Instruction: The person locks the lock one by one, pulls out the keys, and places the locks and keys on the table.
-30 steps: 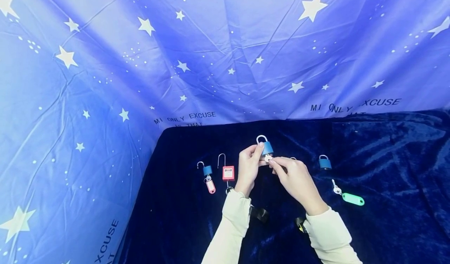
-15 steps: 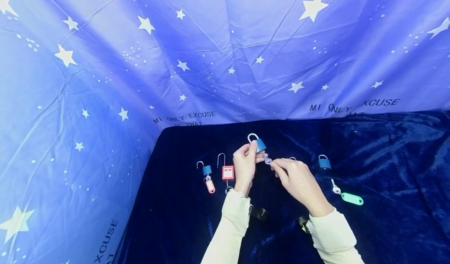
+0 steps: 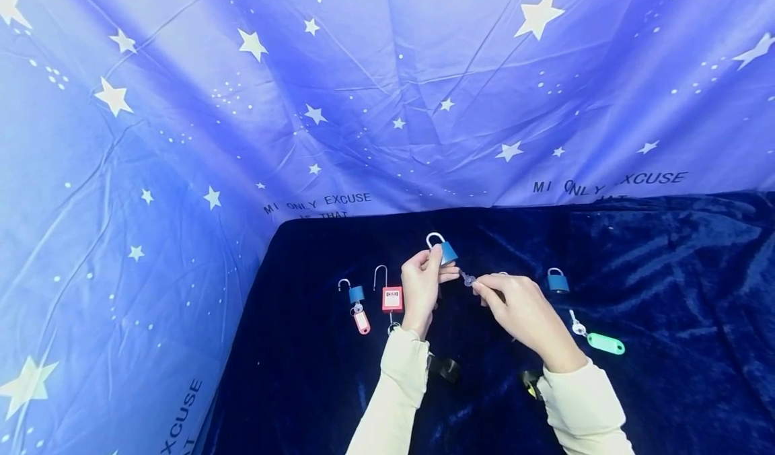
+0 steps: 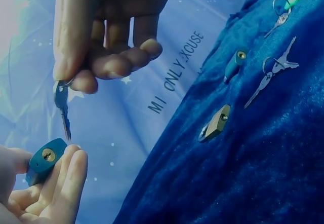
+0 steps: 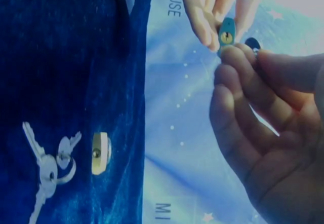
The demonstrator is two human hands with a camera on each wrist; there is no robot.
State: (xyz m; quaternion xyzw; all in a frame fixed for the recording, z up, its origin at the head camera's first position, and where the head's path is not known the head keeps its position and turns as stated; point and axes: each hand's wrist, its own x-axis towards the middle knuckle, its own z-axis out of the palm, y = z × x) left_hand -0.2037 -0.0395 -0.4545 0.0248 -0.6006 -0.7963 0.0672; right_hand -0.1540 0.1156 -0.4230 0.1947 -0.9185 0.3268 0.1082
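Observation:
My left hand (image 3: 420, 290) holds a blue padlock (image 3: 449, 254) by its body, shackle up, above the dark cloth. In the left wrist view the padlock's brass keyhole (image 4: 48, 155) faces the other hand. Between thumb and fingertips my right hand (image 3: 523, 313) pinches a small silver key (image 4: 61, 107) by its head. The key's blade points down toward the padlock, apart from the keyhole, with its tip near the left fingertips. In the right wrist view the right fingers (image 5: 228, 100) hide most of the key.
On the dark blue velvet cloth (image 3: 684, 273) lie a blue padlock (image 3: 558, 281), a key with green tag (image 3: 605, 344), a brass padlock (image 5: 96, 154) and ringed keys (image 5: 48, 176). To the left are a small blue padlock (image 3: 356, 294) and a red padlock (image 3: 392, 299).
The key has come out of the padlock and moved right and slightly down with my right hand. My left hand has shifted a little left, tilting the padlock.

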